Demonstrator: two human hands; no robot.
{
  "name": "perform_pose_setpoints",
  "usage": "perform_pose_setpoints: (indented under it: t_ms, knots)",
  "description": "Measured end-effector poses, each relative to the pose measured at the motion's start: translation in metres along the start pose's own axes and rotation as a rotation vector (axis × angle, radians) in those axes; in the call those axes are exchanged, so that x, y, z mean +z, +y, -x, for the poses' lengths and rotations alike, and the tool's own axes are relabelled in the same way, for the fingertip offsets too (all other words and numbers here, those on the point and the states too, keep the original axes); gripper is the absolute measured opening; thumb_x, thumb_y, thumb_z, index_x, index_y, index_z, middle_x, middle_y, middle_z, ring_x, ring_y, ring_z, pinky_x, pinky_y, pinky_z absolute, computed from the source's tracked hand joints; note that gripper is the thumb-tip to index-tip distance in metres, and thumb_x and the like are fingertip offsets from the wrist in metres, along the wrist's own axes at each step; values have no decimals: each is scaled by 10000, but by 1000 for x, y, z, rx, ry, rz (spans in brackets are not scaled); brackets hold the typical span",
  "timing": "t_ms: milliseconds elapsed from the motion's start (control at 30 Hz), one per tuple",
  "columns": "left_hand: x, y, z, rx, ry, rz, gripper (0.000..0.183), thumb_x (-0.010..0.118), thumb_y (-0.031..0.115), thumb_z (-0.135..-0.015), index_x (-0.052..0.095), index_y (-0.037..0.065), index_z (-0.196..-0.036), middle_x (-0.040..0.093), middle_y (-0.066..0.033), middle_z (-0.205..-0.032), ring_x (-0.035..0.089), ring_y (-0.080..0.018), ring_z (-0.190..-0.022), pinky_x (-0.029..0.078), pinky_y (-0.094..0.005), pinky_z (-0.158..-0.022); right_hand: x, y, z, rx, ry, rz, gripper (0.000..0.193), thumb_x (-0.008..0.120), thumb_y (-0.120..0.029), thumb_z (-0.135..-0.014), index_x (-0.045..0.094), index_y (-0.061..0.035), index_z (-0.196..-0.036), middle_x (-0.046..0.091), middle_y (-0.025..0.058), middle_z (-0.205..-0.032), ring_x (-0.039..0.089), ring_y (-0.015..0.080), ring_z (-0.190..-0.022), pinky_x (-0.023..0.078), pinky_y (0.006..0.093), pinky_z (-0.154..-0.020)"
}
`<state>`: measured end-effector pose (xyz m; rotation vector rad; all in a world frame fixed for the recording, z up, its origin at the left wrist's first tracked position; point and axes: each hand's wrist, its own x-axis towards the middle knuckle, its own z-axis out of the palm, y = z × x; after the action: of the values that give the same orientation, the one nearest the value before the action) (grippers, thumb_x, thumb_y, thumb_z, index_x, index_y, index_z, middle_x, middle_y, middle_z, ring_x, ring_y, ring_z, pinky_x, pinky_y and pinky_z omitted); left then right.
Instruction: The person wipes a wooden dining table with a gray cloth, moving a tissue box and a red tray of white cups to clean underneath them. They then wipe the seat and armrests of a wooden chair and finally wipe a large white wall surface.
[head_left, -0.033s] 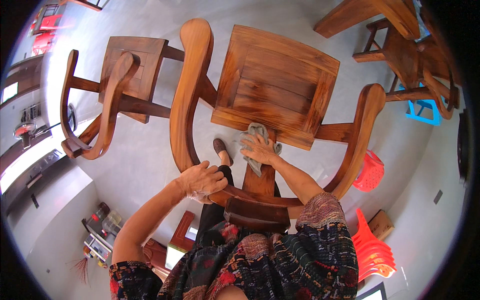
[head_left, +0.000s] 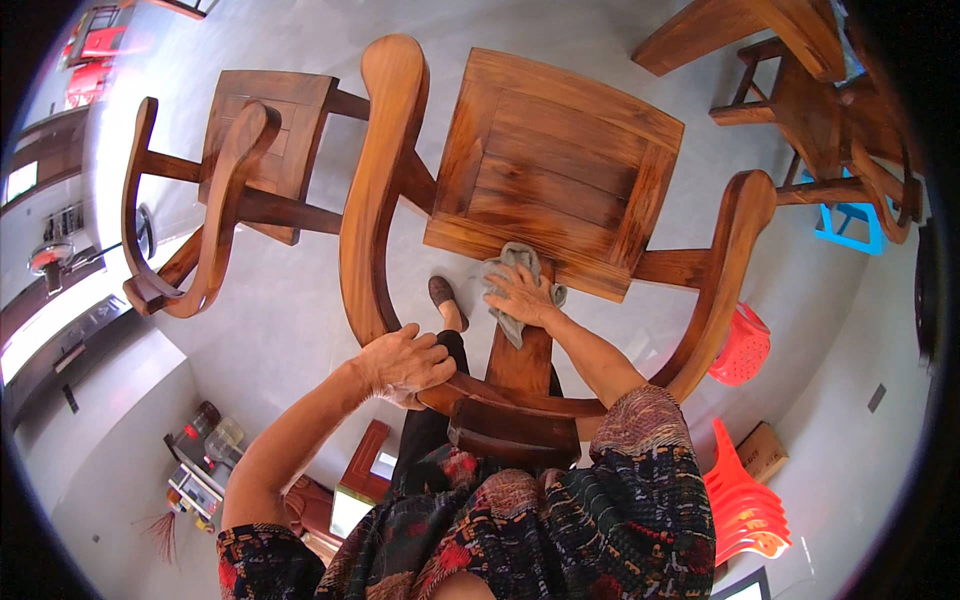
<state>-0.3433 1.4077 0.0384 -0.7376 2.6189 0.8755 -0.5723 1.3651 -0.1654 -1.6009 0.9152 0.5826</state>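
Observation:
A wooden armchair [head_left: 560, 165] with a brown, glossy grain stands right in front of me, its panelled seat on the far side. My left hand [head_left: 405, 362] is closed round the left part of its curved back rail [head_left: 545, 402]. Lower on the chair, my right hand [head_left: 522, 297] presses a crumpled grey cloth [head_left: 512, 328] against the top of the wooden back splat [head_left: 520, 362], close to the seat's rear edge. The fingers lie over the cloth, and part of it bunches out beyond them.
A similar chair [head_left: 265, 150] stands to the left, and more wooden furniture [head_left: 800, 110] at the far right. A blue stool [head_left: 850, 228], a red plastic stool [head_left: 740, 345], stacked red chairs [head_left: 742, 505] and a cardboard box [head_left: 762, 452] are on the right. A shelf [head_left: 195, 485] with bottles is lower left.

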Motion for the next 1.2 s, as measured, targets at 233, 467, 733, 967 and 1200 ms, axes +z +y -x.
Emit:
perform_pose_setpoints:
  t_ms: [233, 467, 733, 967, 1200]
  knots:
    - [4, -3, 1, 3, 24, 0, 666, 793, 559, -487, 541, 133, -932, 521, 17, -810, 544, -165, -789, 423, -319, -686, -7, 32, -44, 129, 138, 5, 784, 419, -688, -839, 232, -291, -1489, 201, 81, -1546, 135, 339, -1414, 119, 668, -1029]
    - [3, -1, 0, -15, -43, -2, 658, 807, 513, -489, 527, 133, -947, 523, 16, -816, 547, -170, -797, 430, -321, -679, 2, 36, -48, 296, 426, -11, 705, 528, -588, -857, 323, -245, -1439, 314, 132, -1420, 259, 408, -1289, 318, 664, -923]
    - [-2, 1, 1, -20, 29, 1, 776, 818, 525, -493, 488, 134, -1077, 526, 2, -902, 544, -184, -846, 430, -335, -708, 25, 33, 18, 86, 161, 30, 714, 372, -632, -912, 248, -217, -1479, 224, 178, -1484, 193, 450, -1348, 284, 636, -1019]
    - [-3, 7, 1, -65, 65, -3, 1126, 825, 571, -492, 314, 158, -1406, 444, -64, -1264, 472, -242, -1128, 417, -377, -868, 2, -31, 96, -204, -152, 110, 626, 394, -591, -910, 337, -271, -1445, 197, 139, -1528, 142, 370, -1412, 149, 550, -1118]
    - [-4, 5, 3, -37, 100, 8, 1226, 835, 574, -480, 205, 223, -1471, 348, -130, -1424, 370, -311, -1304, 361, -445, -1031, -2, -56, 84, -481, -170, 81, 517, 421, -525, -909, 604, -152, -1217, 539, 85, -1301, 385, 239, -1236, 176, 485, -1057]
